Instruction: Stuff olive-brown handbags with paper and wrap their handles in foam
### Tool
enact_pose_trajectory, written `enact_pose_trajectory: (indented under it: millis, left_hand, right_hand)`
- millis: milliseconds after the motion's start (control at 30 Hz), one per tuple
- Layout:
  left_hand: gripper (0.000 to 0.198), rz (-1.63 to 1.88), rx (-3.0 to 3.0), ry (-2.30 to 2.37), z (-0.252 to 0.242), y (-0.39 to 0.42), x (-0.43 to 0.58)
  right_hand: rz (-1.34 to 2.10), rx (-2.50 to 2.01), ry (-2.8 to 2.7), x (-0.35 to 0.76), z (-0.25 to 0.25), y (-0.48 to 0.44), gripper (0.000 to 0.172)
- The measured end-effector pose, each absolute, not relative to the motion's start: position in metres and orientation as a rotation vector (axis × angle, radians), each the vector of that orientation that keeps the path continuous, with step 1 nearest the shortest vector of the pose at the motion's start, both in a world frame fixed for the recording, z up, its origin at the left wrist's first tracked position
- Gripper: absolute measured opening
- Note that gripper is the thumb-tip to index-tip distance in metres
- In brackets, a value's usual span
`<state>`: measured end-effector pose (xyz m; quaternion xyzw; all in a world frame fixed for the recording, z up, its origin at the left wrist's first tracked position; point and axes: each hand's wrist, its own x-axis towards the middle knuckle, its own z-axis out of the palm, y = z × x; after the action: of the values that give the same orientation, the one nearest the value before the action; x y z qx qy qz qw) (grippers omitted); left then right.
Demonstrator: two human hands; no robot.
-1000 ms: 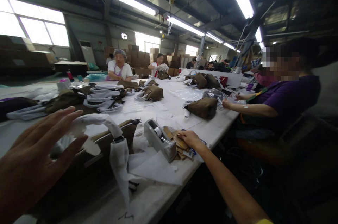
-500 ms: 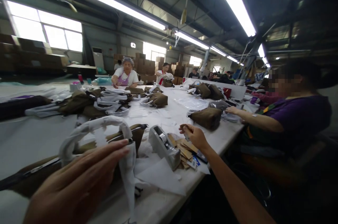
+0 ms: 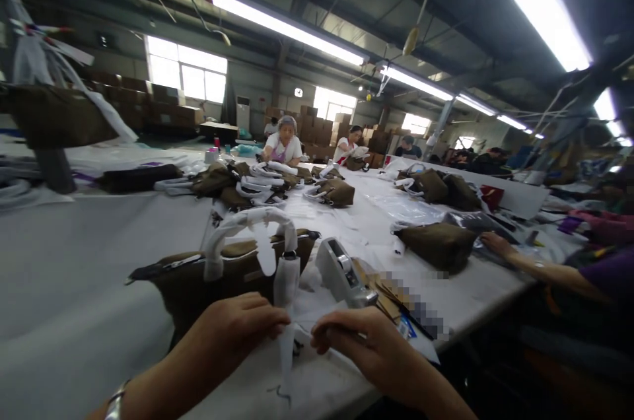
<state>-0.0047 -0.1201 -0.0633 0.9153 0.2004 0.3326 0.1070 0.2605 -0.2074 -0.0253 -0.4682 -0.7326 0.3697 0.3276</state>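
A brown handbag stands on the table before me, its top zip facing up. White wrapping covers its arched handle and a strap that hangs down the right end. My left hand is closed, with its fingertips pinched at the lower part of that strap. Just right of the strap, my right hand has its fingers curled and pressed together; what they hold is hidden. A faint thin line runs between the two hands. Behind my right hand sits a grey tape dispenser.
Brown card pieces and a blue-white tag lie right of the dispenser. A co-worker's hand is near another brown bag. Several wrapped bags are piled farther back. One bag is raised at left.
My right hand has come left from the card pieces to the strap. My left hand has drawn in and its fingers have closed at the strap. The view has turned left.
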Motion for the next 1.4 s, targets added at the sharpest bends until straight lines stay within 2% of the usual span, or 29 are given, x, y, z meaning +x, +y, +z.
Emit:
enact_pose_trajectory:
  millis: [67, 133, 200, 333, 367, 467, 567, 700, 967, 1067, 1233, 1400]
  left_hand:
    - [0.014, 0.907, 2.584, 0.735, -0.068, -0.127, -0.024]
    - [0.013, 0.88, 2.527, 0.837, -0.071, -0.134, -0.034]
    - [0.014, 0.872, 2.544, 0.882, -0.07, -0.14, -0.036]
    - [0.017, 0.849, 2.576, 0.932, -0.061, -0.145, -0.04]
    - [0.017, 0.872, 2.549, 0.954, -0.057, -0.144, -0.044]
    - [0.02, 1.169, 2.351, 1.194, -0.044, -0.13, -0.067]
    - [0.037, 1.444, 1.985, 1.459, -0.036, -0.106, -0.088]
    - [0.047, 1.237, 1.809, 1.249, -0.03, -0.078, -0.089]
    - [0.021, 1.118, 1.932, 0.946, -0.013, -0.087, -0.075]
    - [0.023, 1.113, 2.043, 0.911, -0.02, -0.091, -0.079]
    - [0.036, 1.126, 2.461, 1.169, -0.034, -0.091, -0.083]
    - [0.018, 1.175, 2.669, 1.363, -0.039, -0.093, -0.088]
  right_hand:
    - [0.91, -1.255, -1.906, 0.256, -0.045, -0.204, 0.026]
    - [0.924, -1.188, -1.845, 0.24, -0.068, -0.2, 0.047]
    - [1.031, -1.08, -1.745, 0.215, -0.088, -0.194, 0.055]
    - [1.096, -1.034, -1.481, 0.17, -0.107, -0.181, 0.021]
    - [1.089, -1.042, -1.416, 0.165, -0.107, -0.176, 0.02]
    - [1.082, -1.066, -1.221, 0.162, -0.098, -0.161, 0.036]
    - [1.041, -1.107, -1.126, 0.162, -0.086, -0.142, 0.047]
    - [0.886, -1.17, -1.231, 0.145, -0.079, -0.113, 0.038]
    - [0.833, -1.011, -1.61, 0.102, -0.069, -0.096, 0.032]
    - [0.855, -0.945, -1.719, 0.103, -0.062, -0.098, 0.03]
    - [0.83, -0.988, -1.831, 0.111, -0.06, -0.094, 0.028]
    - [0.791, -0.934, -1.854, 0.119, -0.076, -0.083, 0.032]
